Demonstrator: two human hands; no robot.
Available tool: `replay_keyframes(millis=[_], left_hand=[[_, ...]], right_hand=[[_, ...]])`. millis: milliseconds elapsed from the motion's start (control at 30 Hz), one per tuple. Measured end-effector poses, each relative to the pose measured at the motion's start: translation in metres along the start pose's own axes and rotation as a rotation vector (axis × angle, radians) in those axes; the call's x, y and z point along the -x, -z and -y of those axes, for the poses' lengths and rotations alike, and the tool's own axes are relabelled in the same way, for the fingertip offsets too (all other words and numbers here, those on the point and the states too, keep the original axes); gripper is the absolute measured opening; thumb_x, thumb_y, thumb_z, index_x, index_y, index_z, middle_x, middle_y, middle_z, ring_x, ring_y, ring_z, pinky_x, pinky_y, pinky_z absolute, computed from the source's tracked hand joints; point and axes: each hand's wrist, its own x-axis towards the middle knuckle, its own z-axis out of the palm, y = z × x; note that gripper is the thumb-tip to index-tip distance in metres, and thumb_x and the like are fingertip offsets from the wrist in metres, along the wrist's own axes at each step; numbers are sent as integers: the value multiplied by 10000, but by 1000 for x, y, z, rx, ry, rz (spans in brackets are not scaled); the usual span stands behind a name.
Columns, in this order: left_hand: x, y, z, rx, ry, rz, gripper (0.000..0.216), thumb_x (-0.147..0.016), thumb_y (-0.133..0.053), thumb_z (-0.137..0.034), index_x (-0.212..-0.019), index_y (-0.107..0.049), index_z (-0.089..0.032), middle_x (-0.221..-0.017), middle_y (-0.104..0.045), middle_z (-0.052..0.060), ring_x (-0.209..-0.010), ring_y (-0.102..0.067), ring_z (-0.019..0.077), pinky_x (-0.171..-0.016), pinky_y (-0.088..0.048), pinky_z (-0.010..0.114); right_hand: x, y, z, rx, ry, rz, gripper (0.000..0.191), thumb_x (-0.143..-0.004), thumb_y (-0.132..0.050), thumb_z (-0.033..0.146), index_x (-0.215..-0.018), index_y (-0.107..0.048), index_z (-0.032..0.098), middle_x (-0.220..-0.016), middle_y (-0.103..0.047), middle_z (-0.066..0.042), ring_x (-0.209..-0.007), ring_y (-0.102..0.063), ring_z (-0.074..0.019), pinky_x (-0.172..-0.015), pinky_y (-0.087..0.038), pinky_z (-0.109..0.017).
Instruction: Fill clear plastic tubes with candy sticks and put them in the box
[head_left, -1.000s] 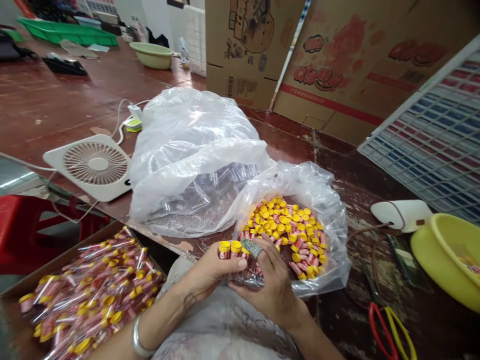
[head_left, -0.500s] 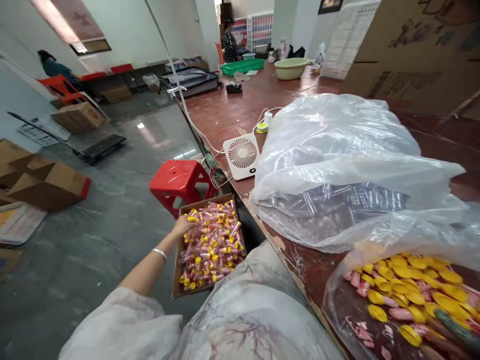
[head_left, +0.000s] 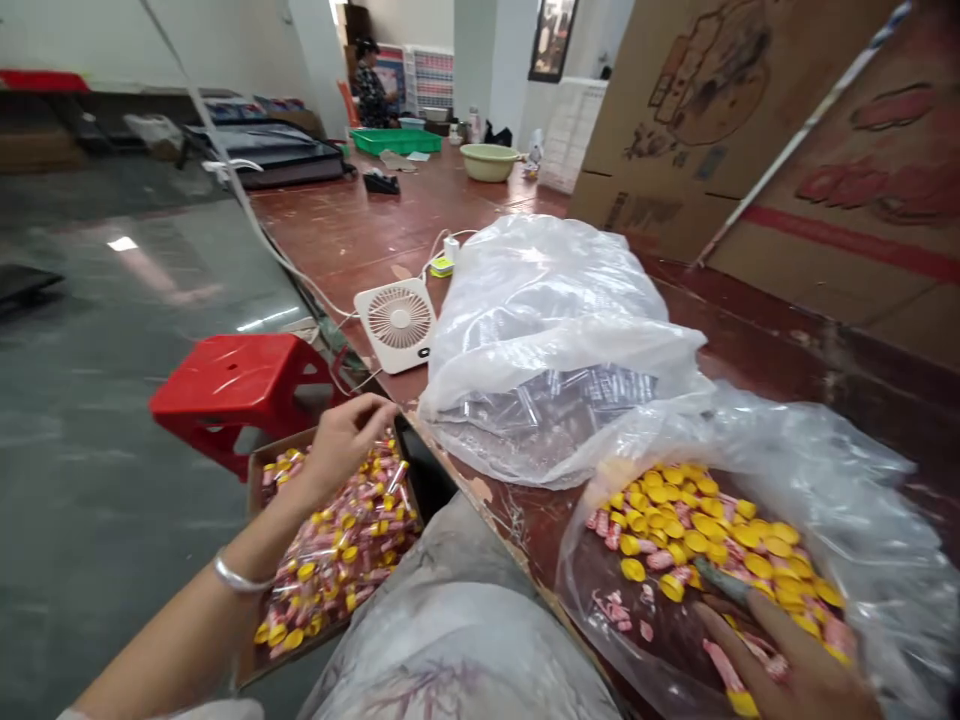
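Note:
My left hand (head_left: 349, 440) hovers over the near side of the red stool, above a cardboard box (head_left: 247, 600) full of clear tubes (head_left: 337, 560) with pink contents and yellow caps. Its fingers are loosely bent, thumb apart, with nothing visible in them. Down at the right, my right hand (head_left: 787, 650) lies over a pile of yellow caps with pink pieces (head_left: 675, 525) in an opened clear plastic bag (head_left: 577, 570). Thumb and forefinger are spread, and a grey-green wrap (head_left: 724, 582) covers the forefinger's tip. One pink piece with a yellow cap (head_left: 727, 680) lies beside the thumb.
A large clear bag of empty tubes (head_left: 555, 395) lies on the reddish table (head_left: 315, 215). Near the table edge stand a white fan (head_left: 397, 322) and a red stool (head_left: 232, 380). Cardboard boxes (head_left: 660, 130) rise at the back right. A person (head_left: 371, 90) sits far back.
My left hand has lifted from the tubes in the box and moved toward the table edge. The view has swung right, bringing more of my right hand into sight.

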Motion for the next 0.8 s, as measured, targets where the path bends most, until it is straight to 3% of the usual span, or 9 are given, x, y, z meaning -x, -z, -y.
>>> replay_keyframes(millis=[67,133,233,367,500,567,633,700,800], left_hand=[[-1,-28,-44,11,-306,134,263,-953,-527,-382,-990,-696,-183,-931,-735,47,-835,-666,178,-784,-512,266],[-8,-60,-79,-173,-498,271,238,-970,-503,-302,-1053,-699,-195,-1008,-723,72,-883,-673,189,-796,-512,284],[-24,-101,-110,-491,-547,363,259,-952,-513,-262,-1121,-691,-179,-1113,-685,138,-975,-669,266,-771,-512,340],[-36,-129,-120,-560,-534,383,195,-878,-548,-181,-948,-710,-97,-1028,-679,228,-1029,-636,383,-792,-500,438],[-30,-123,-111,-473,-524,356,239,-902,-538,-251,-1075,-654,-133,-1055,-704,188,-1045,-634,367,-849,-488,441],[-22,-111,-104,-297,-452,324,300,-905,-560,-346,-1142,-597,-165,-1039,-718,132,-955,-664,310,-805,-498,385],[-13,-98,-100,-99,-372,329,330,-873,-608,-438,-1093,-588,-193,-972,-717,78,-865,-666,255,-763,-498,334],[-3,-88,-102,76,-294,388,348,-822,-659,-497,-1006,-607,-206,-886,-697,38,-787,-642,215,-719,-492,300],[15,-84,-114,367,-137,573,373,-756,-724,-506,-948,-629,-201,-775,-655,11,-692,-604,180,-620,-477,268]], right_hand=[[1,-4,-3,56,29,35,360,-953,-419,437,-912,-768,358,-906,-745,-75,-712,-669,-267,-899,-458,-540],[1,-5,3,31,-51,47,359,-955,-432,463,-903,-755,317,-870,-738,-83,-727,-680,-268,-823,-496,-466],[-3,1,19,-32,-173,44,340,-949,-469,492,-893,-723,273,-825,-724,-85,-717,-682,-260,-706,-508,-389],[-11,9,39,-45,-269,80,285,-984,-462,408,-866,-669,251,-765,-697,-46,-704,-671,-226,-705,-498,-344],[-22,4,50,-32,-284,146,241,-1007,-453,306,-837,-606,231,-829,-689,-44,-763,-669,-201,-690,-471,-301],[-28,0,54,29,-288,178,162,-984,-503,261,-860,-601,227,-874,-686,-46,-776,-666,-203,-660,-448,-293],[-34,-3,57,112,-324,211,51,-940,-577,241,-901,-606,225,-893,-678,-45,-736,-654,-204,-604,-413,-286],[-38,-6,57,149,-373,212,13,-902,-618,219,-895,-610,227,-872,-665,-36,-663,-627,-186,-556,-373,-275],[-38,-5,56,126,-398,168,101,-903,-560,166,-834,-604,225,-845,-656,-36,-660,-617,-172,-569,-390,-267]])
